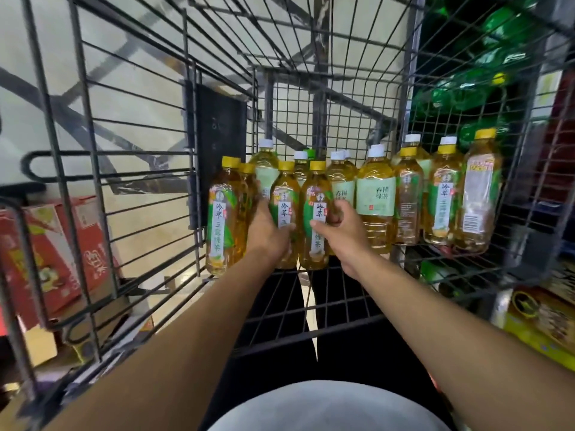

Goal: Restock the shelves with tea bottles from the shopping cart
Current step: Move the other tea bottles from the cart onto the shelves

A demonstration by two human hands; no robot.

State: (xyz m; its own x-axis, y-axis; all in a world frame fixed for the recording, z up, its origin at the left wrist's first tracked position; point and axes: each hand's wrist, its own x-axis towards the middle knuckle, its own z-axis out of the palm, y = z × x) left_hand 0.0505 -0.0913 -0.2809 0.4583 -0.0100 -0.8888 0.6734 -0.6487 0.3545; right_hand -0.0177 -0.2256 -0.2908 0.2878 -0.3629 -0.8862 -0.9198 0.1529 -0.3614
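Shop floor of pale tile shows through the wire cart (130, 169), which fills the view. Nearest the camera, two bare forearms reach forward over the cart's mesh bottom. Left hand (267, 230) grips a yellow-capped bottle (284, 197), fingers behind it and thumb across the label. Right hand (342, 225) grips the next yellow-capped bottle (315, 194), thumb on the label front and fingers curled behind. Both held bottles stand upright and touch each other. Just left of them stands a further yellow-capped bottle (221, 213) against the cart's left wall. Behind and to the right stand white-capped bottles (375, 194) with pale green labels, packed close. Further right, three more yellow-capped bottles (476, 188) lean against the cart's right wall, one with its barcode facing out. All bottles hold amber tea and sit at the far end of the cart. Outside the cart, red cartons (46, 253) lie on the floor at left, a yellow box (541, 321) at lower right, and green bottles (497, 23) on dark shelving beyond the right wall, blurred.
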